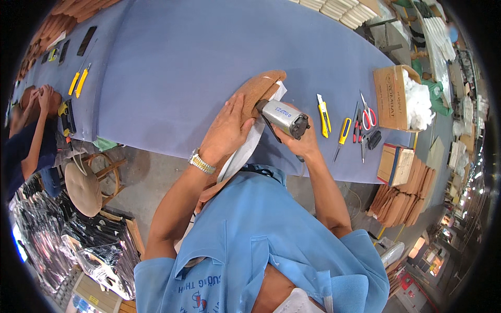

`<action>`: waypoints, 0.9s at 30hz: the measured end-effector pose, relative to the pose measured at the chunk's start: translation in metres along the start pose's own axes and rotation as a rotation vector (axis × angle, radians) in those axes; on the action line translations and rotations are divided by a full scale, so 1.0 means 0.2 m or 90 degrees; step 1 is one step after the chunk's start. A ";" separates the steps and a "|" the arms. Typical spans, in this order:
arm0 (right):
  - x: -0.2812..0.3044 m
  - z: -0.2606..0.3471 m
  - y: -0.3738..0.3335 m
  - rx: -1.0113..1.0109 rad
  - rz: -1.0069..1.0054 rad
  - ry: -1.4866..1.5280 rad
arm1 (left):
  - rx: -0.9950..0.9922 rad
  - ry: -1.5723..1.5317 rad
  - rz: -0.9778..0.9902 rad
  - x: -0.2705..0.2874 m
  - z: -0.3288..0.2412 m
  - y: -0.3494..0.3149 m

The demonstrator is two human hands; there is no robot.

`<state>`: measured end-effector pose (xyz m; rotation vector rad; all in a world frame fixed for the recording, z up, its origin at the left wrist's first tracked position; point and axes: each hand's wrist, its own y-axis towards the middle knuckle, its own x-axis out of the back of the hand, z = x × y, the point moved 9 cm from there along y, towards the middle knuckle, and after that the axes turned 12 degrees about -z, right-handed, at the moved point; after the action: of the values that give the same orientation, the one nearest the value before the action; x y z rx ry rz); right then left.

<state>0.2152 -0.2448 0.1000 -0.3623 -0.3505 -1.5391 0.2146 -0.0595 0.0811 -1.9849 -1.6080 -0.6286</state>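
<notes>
A curved brown upholstered piece [257, 89] with a white fabric edge [249, 147] is tilted over the near edge of the blue-covered table [172, 73]. My left hand [228, 128] lies on its brown face, fingers stretched out along it and thumb by the white edge. In my right hand [300, 140] is a silver staple gun [283, 118], fingers wrapped round its handle. The gun's nose meets the piece where brown cover and white fabric come together, just right of my left hand. The exact contact point is hidden.
Right of my right hand lie a yellow utility knife [323, 116], a yellow-handled screwdriver [343, 134] and red-handled scissors [368, 116]. Beyond them stands a carton [391, 99] with white stuffing. At far left, a co-worker [34, 130] sits near yellow-handled tools [82, 82] and a round stool [82, 189].
</notes>
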 end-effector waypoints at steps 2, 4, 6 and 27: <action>0.01 0.00 -0.01 0.006 -0.005 0.023 | -0.001 0.040 -0.019 0.00 0.00 0.00; 0.00 0.00 -0.01 0.010 -0.008 0.046 | -0.022 0.081 -0.036 0.01 0.02 0.00; 0.00 0.01 -0.01 0.009 0.017 0.076 | -0.020 0.098 -0.042 0.01 0.02 0.00; -0.01 0.08 -0.04 0.013 0.050 0.036 | -0.032 0.145 -0.076 0.04 -0.03 0.01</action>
<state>0.2064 -0.2358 0.1135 -0.3123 -0.3049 -1.4649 0.2171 -0.0579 0.0909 -1.7882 -1.5908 -0.9150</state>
